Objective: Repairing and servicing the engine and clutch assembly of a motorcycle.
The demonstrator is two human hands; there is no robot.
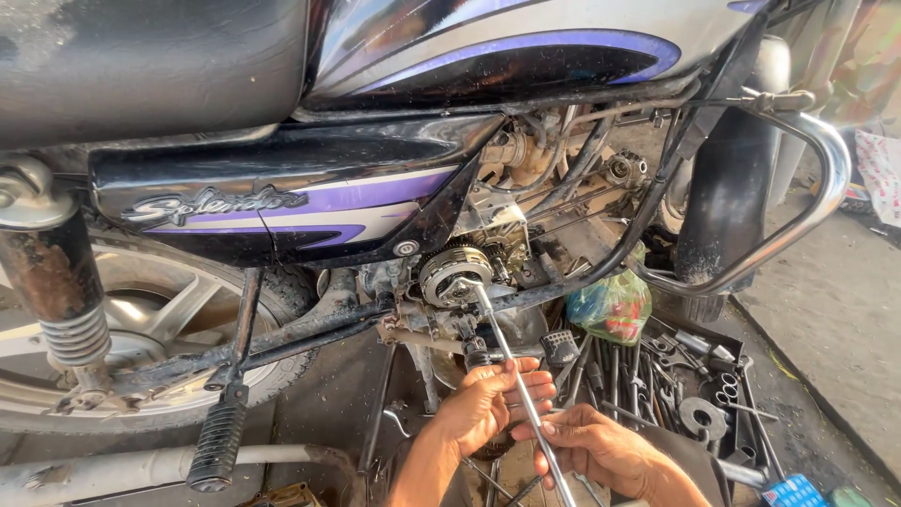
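A black and purple motorcycle [282, 202] stands over me with its engine side opened, showing a round toothed clutch assembly [454, 270]. A long shiny steel wrench bar [511, 371] reaches from the clutch centre down to my hands. My left hand [493, 402] wraps around the bar's middle. My right hand [591, 449] grips the bar lower down, just below and right of the left.
A tray of several wrenches and sockets [676, 394] lies on the ground at right, beside a green plastic bag [612, 305]. A footpeg [218, 441], the rear wheel [150, 329], a rusty shock absorber [66, 300] and a chrome crash guard [807, 202] surround the engine.
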